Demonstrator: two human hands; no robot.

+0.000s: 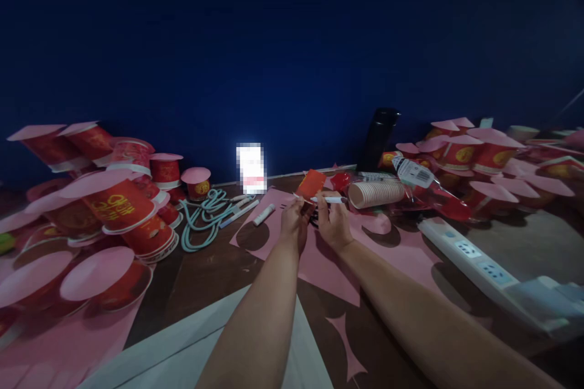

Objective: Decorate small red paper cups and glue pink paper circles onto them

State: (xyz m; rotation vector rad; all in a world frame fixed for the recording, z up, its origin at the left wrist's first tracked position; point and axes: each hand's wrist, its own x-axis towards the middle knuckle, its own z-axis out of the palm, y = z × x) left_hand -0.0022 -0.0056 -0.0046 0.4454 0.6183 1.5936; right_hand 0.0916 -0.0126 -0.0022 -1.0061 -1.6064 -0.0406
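Both held out before me, my left hand (292,222) and right hand (336,223) meet close together: left fingers pinch the lower edge of a small orange-red piece of paper or card (312,182), tilted just above them, while right thumb and fingers pinch a slim white pen with a dark end (329,199), held crosswise beside it. The left grip, I judge, steadies the piece so the other can guide the pen. Beneath spreads a pink paper sheet with round cut-outs (335,282), bearing a short white tube (263,214). Just right of my grip, a nested stack of beige paper cups (381,193) lies sideways, probably so it cannot topple. Left of the tube coils a pale blue cable (203,248). Red paper cups topped with pink discs (119,206) crowd the left, and similar red cups with pink discs (462,155) the right, seemingly parked outside my working space. Gold characters mark several (too blurred for me to read). On a clear plastic wrapper (440,194), a white barcode label (416,174) shows, its small print illegible; a tall black bottle (378,137) bears no writing I can make out.
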